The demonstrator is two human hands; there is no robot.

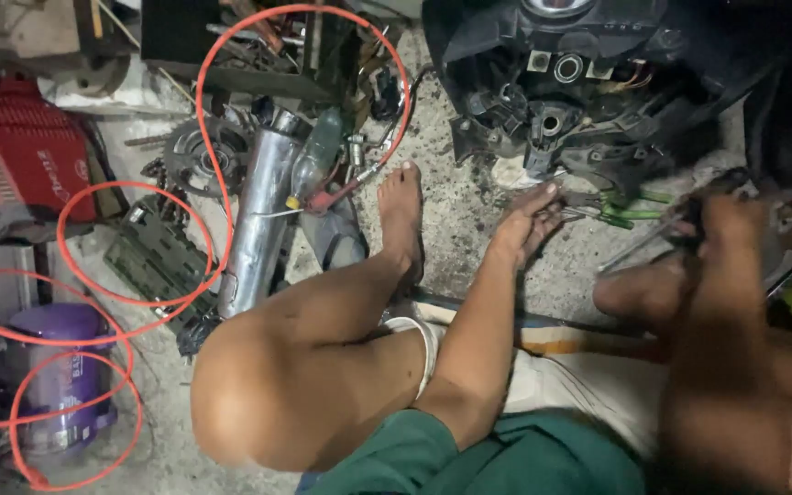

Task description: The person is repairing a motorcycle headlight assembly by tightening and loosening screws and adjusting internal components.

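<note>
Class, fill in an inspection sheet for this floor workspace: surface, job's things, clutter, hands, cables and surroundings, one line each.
Surface: rough concrete floor, dirty, with grit and dark stains.
Job's things: green-handled pliers on the floor at the left hand's fingertips; a thin metal tool in the right hand, kind unclear.
Clutter: chrome exhaust pipe, sprocket with chain, clear bottle, black ribbed part.
Hands: left hand reaching down to the pliers; right hand closed around the tool.
Cables: orange hose looped across the parts.
Surroundings: black motorcycle body ahead, red case, purple container.
</note>
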